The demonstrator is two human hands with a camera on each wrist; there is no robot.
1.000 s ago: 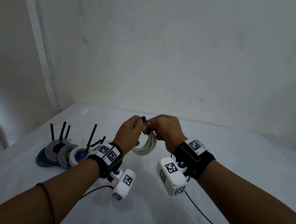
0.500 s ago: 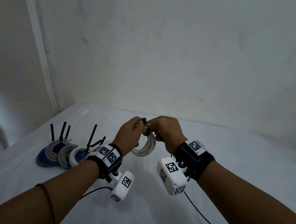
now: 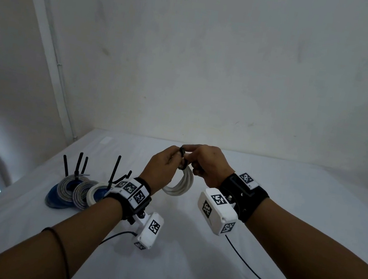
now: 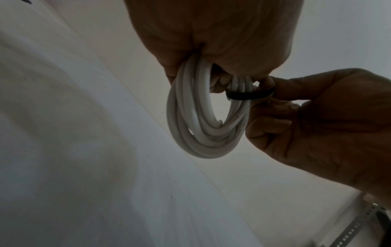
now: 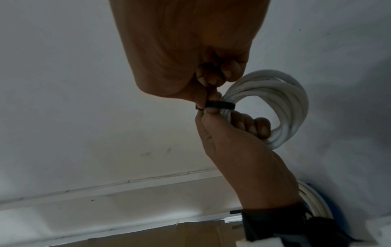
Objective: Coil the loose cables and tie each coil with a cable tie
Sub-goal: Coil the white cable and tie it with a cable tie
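White cloth covers the table (image 3: 184, 268) in front of you, and a plain pale wall rises behind it. At the left of the table lie tied coils (image 3: 73, 191) in blue, grey and white, close together, with black tie tails standing up from them.

You hold a white cable coil (image 3: 180, 184) in the air above the table, between your two hands. Your left hand (image 3: 162, 169) is curled around the top of the coil, fingers passing through its loop. Your right hand (image 3: 207, 166) pinches a black cable tie (image 4: 248, 96) that already wraps across the strands near the top of the coil, just beside your left fingers. The band looks closed around the bundle, but it does not yet bite into the strands. The tie's head and tail are hidden under your fingertips, so you cannot tell how far the tail is pulled through.

My judgement on what could go wrong: if your left grip relaxes before the tie is snug, the stiff loops may spring apart and slip out of the band. If you pull the tail at an angle, the band may slide along the coil and catch only some strands. A fingertip lying under the band could also get trapped as it tightens, since both hands sit right against it.
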